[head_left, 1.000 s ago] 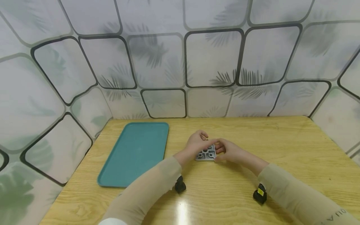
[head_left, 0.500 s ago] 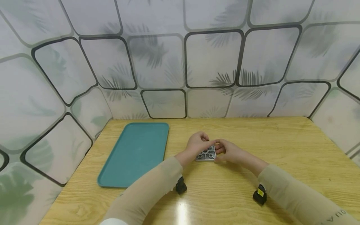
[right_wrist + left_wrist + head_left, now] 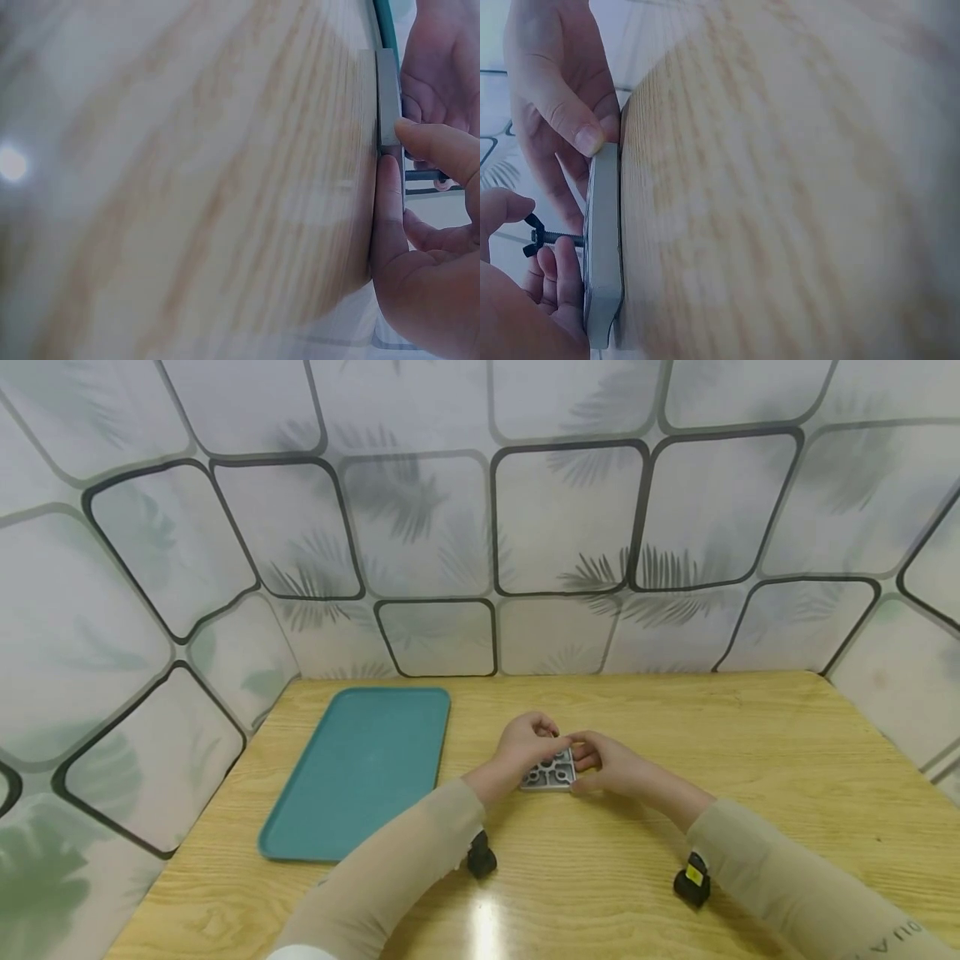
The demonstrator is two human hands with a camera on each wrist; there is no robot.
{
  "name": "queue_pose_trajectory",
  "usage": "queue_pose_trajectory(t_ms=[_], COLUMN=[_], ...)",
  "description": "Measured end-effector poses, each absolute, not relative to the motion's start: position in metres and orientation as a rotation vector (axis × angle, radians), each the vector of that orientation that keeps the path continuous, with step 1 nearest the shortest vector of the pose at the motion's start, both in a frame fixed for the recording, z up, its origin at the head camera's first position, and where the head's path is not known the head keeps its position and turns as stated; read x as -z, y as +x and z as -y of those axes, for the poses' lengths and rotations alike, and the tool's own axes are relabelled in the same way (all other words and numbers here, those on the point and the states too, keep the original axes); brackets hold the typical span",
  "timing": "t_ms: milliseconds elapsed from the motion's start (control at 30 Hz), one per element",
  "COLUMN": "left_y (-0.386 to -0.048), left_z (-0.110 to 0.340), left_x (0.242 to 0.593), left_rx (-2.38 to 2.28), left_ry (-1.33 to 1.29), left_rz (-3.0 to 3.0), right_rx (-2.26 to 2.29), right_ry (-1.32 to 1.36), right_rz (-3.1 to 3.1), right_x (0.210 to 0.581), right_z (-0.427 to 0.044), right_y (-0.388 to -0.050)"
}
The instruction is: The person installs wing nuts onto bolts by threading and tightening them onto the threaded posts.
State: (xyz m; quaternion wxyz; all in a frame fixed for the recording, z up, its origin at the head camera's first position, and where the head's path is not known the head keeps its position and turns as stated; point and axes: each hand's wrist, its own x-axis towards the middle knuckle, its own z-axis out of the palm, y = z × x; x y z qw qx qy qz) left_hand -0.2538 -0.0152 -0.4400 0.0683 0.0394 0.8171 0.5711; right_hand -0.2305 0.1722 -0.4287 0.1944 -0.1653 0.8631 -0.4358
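Observation:
A square grey metal plate (image 3: 553, 773) with ribs and round bosses lies on the table between the hands. From it rises a threaded bolt (image 3: 564, 239) topped by a black wing nut (image 3: 534, 235), seen side-on in the left wrist view. My left hand (image 3: 521, 747) reaches over the plate; its thumb touches one wing, and curled fingers sit by the bolt. My right hand (image 3: 621, 767) grips the plate's right edge, thumb on the near corner. In the right wrist view the bolt is partly hidden by the fingers.
Left of the hands, a teal tray (image 3: 360, 768) lies on the wooden table (image 3: 735, 752). A patterned cloth wall (image 3: 570, 518) stands behind the table and along its sides. Black wrist cameras hang below both sleeves.
The left thumb has drawn back slightly from over the right fingers, and the left fingers have shifted a little around the wing nut. Right hand and plate stay nearly still.

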Motion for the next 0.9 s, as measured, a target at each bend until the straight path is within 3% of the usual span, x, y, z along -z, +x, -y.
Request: queue_pose_trajectory(t_ms=[900], left_y=[-0.257], left_z=[0.026], left_x=[0.437], left_rx=[-1.83], left_ry=[0.101], left_rz=[-2.203], right_rx=[1.258], right_ry=[-0.498], right_rz=[-2.414], right_x=[0.432], right_z=[-0.171], right_y=[-0.23])
